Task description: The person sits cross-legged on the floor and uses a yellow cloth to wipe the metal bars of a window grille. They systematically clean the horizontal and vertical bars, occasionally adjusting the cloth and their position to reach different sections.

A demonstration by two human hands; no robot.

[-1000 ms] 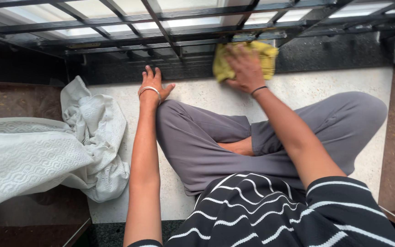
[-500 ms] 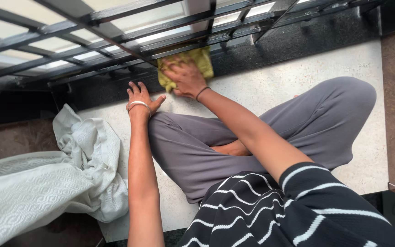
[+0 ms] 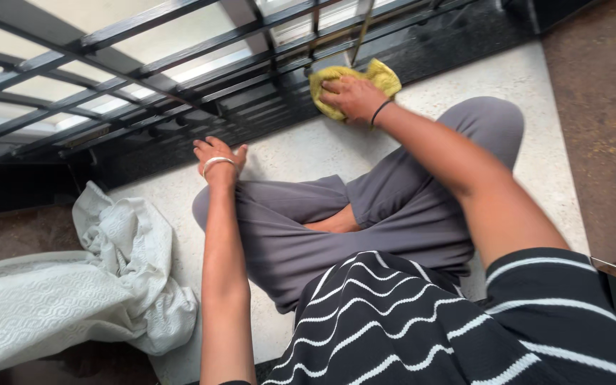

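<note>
Yellow cleaning cloth (image 3: 379,73): crumpled, lying at the far edge of the pale speckled stone ledge (image 3: 308,153), against the dark granite strip at the foot of the black window grille (image 3: 180,68). Right of centre in the scene.

Right hand (image 3: 351,98): palm down on top of the cloth, fingers spread and pressing it to the surface; cloth sticks out on the far and right sides of the hand. Whether the fingers curl round any fold is not clear from this angle; it looks like a flat press rather than a pinch. Thin dark band at the wrist.

Left hand (image 3: 217,153): released, holding nothing, fingers splayed flat on the ledge just near of the dark strip, left of the cloth and well apart from it. Metal bangle (image 3: 217,162) on the wrist. Arm straight, bearing down.

Person seated cross-legged on the ledge, grey trousers (image 3: 365,207), black shirt with white stripes (image 3: 422,321).

White patterned curtain (image 3: 73,285) bunched on the near left, spilling over the ledge edge. Brown stone wall (image 3: 600,121) on the right.
</note>
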